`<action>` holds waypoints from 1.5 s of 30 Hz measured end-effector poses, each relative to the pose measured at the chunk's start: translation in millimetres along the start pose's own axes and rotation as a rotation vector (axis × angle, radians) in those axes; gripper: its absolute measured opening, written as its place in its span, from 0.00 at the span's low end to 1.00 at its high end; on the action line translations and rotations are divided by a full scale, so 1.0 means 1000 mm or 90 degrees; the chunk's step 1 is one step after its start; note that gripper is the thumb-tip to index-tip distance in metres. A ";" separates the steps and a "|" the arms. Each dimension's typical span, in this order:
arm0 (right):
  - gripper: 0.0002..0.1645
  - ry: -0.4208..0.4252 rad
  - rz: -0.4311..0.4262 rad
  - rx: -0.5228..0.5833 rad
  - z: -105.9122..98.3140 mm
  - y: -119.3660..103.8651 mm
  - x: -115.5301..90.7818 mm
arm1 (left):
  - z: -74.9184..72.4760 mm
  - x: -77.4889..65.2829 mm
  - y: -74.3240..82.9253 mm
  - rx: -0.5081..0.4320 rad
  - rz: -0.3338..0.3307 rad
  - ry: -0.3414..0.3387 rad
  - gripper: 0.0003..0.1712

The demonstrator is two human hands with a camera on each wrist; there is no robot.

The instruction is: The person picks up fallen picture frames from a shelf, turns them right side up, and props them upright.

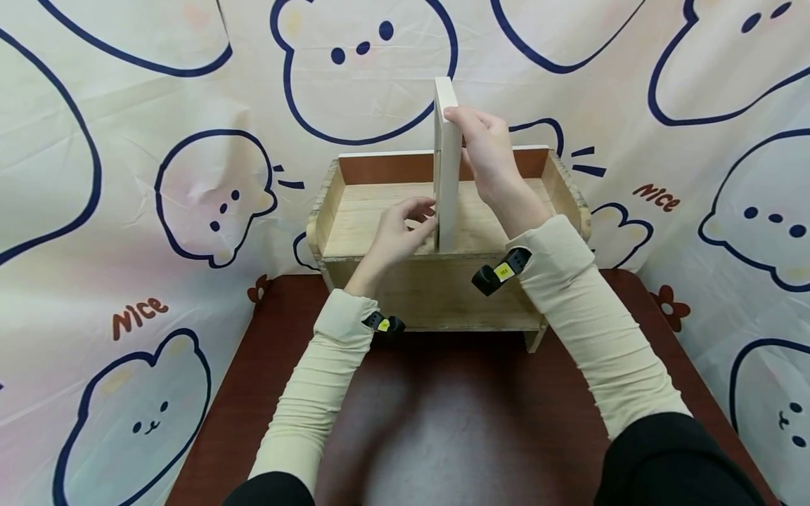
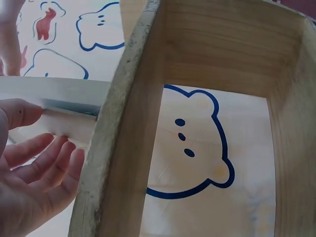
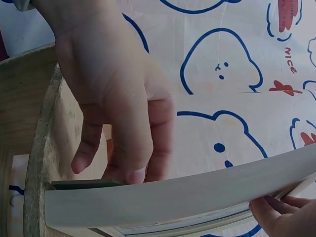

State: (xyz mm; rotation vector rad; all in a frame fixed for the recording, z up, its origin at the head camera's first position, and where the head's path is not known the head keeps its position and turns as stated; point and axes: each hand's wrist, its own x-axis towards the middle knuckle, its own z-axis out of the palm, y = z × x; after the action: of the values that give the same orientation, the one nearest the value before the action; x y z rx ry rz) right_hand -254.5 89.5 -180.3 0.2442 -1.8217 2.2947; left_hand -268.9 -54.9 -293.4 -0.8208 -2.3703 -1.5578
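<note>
A white picture frame (image 1: 448, 161) stands upright, edge toward me, in the open top of a wooden shelf box (image 1: 455, 292). Its pale edge, with inner moulding beside it, crosses the bottom of the right wrist view (image 3: 148, 202). My right hand (image 1: 490, 151) grips the frame near its top, thumb on the near edge and fingers on the right face. Lower down, on the left side, my left hand (image 1: 401, 228) pinches the frame between thumb and fingertips. In the left wrist view, the left thumb (image 2: 22, 112) presses the frame's ledge from above, with the fingers curled underneath.
The shelf box stands on short legs at the back of a dark red-brown table (image 1: 430, 422). Its side walls (image 1: 325, 204) rise left and right of the frame. A cartoon-printed curtain (image 1: 209, 98) hangs behind and around the table.
</note>
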 end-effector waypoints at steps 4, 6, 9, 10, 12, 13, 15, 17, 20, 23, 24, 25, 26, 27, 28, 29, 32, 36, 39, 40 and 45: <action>0.16 0.002 0.002 0.000 0.001 0.000 0.000 | -0.001 -0.003 0.000 0.063 0.028 0.054 0.17; 0.17 0.003 0.001 0.001 0.001 0.000 0.000 | 0.000 -0.005 0.001 0.076 0.042 0.083 0.17; 0.17 0.003 -0.001 0.008 0.001 0.000 0.000 | 0.002 -0.007 0.004 0.102 0.072 0.114 0.18; 0.16 0.003 -0.003 0.008 0.001 0.000 0.000 | 0.003 -0.008 0.004 0.113 0.081 0.119 0.19; 0.16 0.003 -0.005 0.010 0.001 0.001 0.000 | 0.005 -0.010 0.006 0.144 0.094 0.122 0.21; 0.16 0.003 -0.006 0.010 0.001 0.001 0.000 | 0.006 -0.011 0.006 0.162 0.099 0.125 0.21; 0.17 0.002 -0.007 0.008 0.000 0.002 0.000 | 0.008 -0.013 0.007 0.195 0.106 0.134 0.19; 0.18 0.003 -0.005 0.006 0.000 0.002 0.000 | 0.010 -0.014 0.008 0.232 0.112 0.151 0.16; 0.16 0.008 -0.004 0.010 0.000 0.002 0.000 | 0.013 -0.016 0.009 0.286 0.106 0.192 0.14; 0.11 0.010 -0.005 0.013 0.001 0.002 0.000 | 0.015 -0.017 0.009 0.322 0.092 0.237 0.12; 0.10 0.011 -0.006 0.013 0.001 0.002 0.000 | 0.016 -0.017 0.009 0.330 0.089 0.251 0.11; 0.10 0.011 -0.006 0.013 0.001 0.002 0.000 | 0.017 -0.017 0.008 0.336 0.089 0.265 0.10; 0.10 0.011 -0.006 0.011 0.001 0.002 0.000 | 0.018 -0.017 0.007 0.337 0.090 0.277 0.08; 0.10 0.011 -0.006 0.010 0.001 0.002 -0.001 | 0.019 -0.017 0.006 0.334 0.092 0.287 0.07; 0.10 0.011 -0.006 0.010 0.001 0.002 -0.001 | 0.020 -0.017 0.005 0.331 0.094 0.296 0.06; 0.10 0.011 -0.006 0.009 0.001 0.002 -0.001 | 0.020 -0.017 0.004 0.329 0.096 0.305 0.06; 0.10 0.012 -0.006 0.008 0.001 0.002 -0.002 | 0.020 -0.018 0.002 0.320 0.106 0.324 0.05; 0.11 0.015 -0.005 0.005 0.002 0.002 -0.001 | 0.017 -0.017 -0.001 0.320 0.121 0.342 0.05; 0.11 0.017 -0.006 0.008 0.002 0.002 -0.001 | 0.012 -0.015 -0.004 0.317 0.135 0.349 0.05; 0.11 0.017 -0.007 0.008 0.002 0.002 -0.001 | 0.010 -0.015 -0.005 0.316 0.139 0.351 0.05; 0.11 0.019 -0.005 0.012 0.002 0.002 -0.001 | 0.001 -0.013 -0.006 0.313 0.164 0.362 0.05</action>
State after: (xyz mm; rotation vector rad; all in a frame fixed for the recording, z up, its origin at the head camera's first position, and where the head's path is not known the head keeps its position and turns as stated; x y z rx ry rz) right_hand -254.5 87.4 -182.2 0.2192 -1.7835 2.2985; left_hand -261.1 -60.5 -304.7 -0.4651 -1.9908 -0.8893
